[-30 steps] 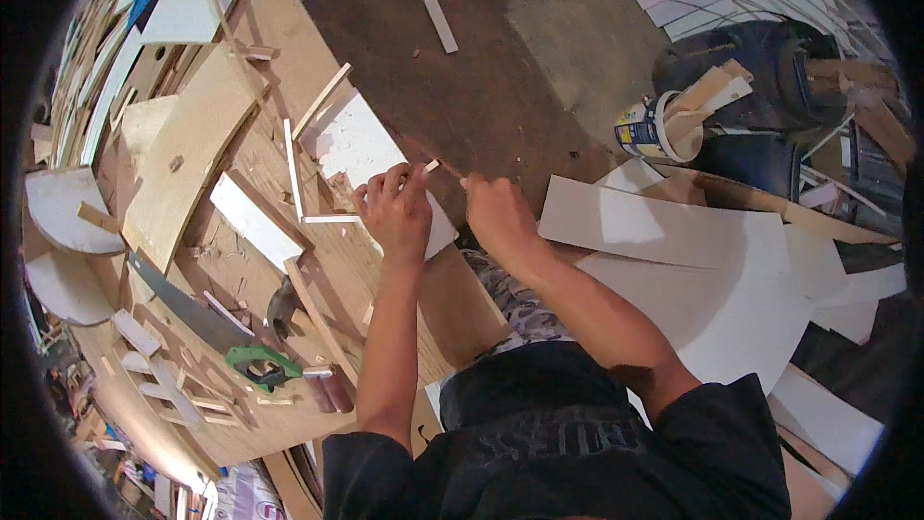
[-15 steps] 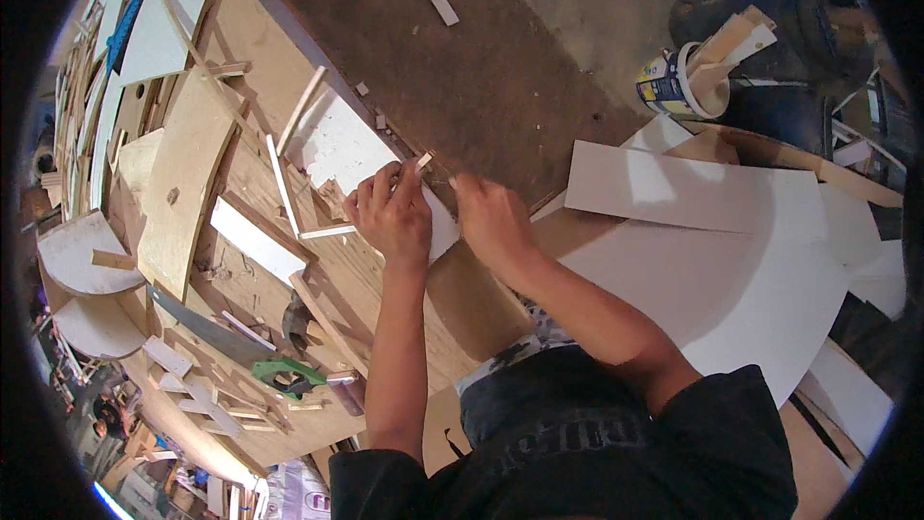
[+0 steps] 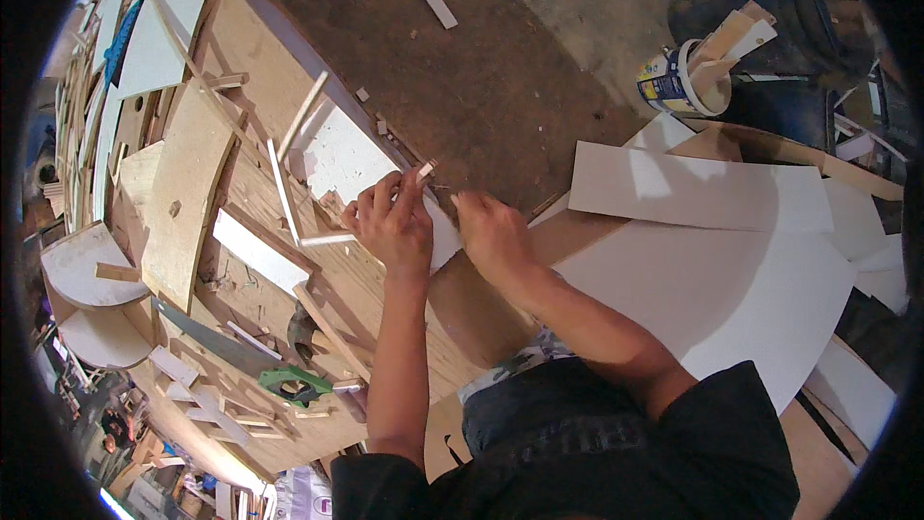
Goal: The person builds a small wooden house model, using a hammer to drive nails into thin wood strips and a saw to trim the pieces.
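Observation:
My left hand (image 3: 395, 229) is closed on a small wooden stick (image 3: 425, 170), whose pale end sticks out past the fingertips. It rests over a white board (image 3: 337, 149) at the bench's edge. Just to its right, my right hand (image 3: 493, 237) has its fingers curled and pinched together. A thin, dark sliver seems to show by those fingertips, but what they grip is too small to name. The two hands are a short gap apart. Beside the left wrist, a narrow white strip (image 3: 327, 240) lies on the wooden bench (image 3: 385, 313).
A handsaw (image 3: 294, 385) with a green handle lies left on the bench among wood offcuts. White panels (image 3: 693, 279) are stacked at the right. A bucket (image 3: 707, 87) of wood pieces stands at the far right, and one offcut (image 3: 435, 2) is on the floor.
My right hand has moved slightly nearer to me, its fingertips lower than before. My left hand keeps its hold on the stick, almost unmoved.

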Demonstrator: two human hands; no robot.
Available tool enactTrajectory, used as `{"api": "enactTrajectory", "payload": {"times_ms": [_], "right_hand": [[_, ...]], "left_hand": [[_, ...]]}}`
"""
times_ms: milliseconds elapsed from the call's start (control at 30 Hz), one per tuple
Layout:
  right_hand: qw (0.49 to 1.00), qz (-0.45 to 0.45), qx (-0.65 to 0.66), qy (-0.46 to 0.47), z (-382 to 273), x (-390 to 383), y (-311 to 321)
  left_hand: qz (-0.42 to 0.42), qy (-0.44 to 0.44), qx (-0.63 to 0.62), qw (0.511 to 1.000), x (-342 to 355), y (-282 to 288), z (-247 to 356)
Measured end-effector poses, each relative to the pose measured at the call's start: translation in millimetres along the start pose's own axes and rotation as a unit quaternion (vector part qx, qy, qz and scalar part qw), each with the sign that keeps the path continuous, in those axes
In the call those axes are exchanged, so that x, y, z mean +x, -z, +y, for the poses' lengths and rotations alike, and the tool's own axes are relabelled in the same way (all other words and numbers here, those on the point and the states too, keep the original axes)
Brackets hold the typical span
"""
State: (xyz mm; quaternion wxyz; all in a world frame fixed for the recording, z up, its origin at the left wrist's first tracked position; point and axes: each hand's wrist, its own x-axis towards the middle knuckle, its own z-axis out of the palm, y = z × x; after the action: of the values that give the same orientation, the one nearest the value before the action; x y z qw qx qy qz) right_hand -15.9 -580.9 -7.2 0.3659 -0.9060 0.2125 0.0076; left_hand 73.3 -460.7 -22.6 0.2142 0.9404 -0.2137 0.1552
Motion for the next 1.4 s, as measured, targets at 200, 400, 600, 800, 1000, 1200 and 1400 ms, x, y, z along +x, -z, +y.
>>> {"api": "enactTrajectory", "payload": {"times_ms": [200,400,600,800,1000,1200,1400], "right_hand": [[1.0,-0.021,0.011,-0.02,-12,21,2],[1.0,0.002,-0.014,0.017,-12,36,-2],[0.998,-0.05,-0.006,-0.024,-5,14,7],[0.997,-0.073,-0.003,-0.036,-13,8,14],[0.999,-0.016,-0.042,0.008,-9,34,4],[1.0,-0.014,-0.014,0.02,-11,27,11],[0.998,-0.06,-0.022,-0.009,5,1,7]], "left_hand": [[-0.008,0.01,-0.015,1.0,-1,-2,-2],[0.005,0.013,-0.02,1.0,-2,-5,-1],[0.0,0.034,-0.025,0.999,-3,-7,-2],[-0.006,0.021,0.017,1.0,-3,-3,-3],[0.004,0.026,-0.017,1.0,-1,-9,1],[0.012,0.035,-0.007,0.999,-5,-8,-4],[-0.014,0.023,0.018,0.999,-2,-3,-1]]}}
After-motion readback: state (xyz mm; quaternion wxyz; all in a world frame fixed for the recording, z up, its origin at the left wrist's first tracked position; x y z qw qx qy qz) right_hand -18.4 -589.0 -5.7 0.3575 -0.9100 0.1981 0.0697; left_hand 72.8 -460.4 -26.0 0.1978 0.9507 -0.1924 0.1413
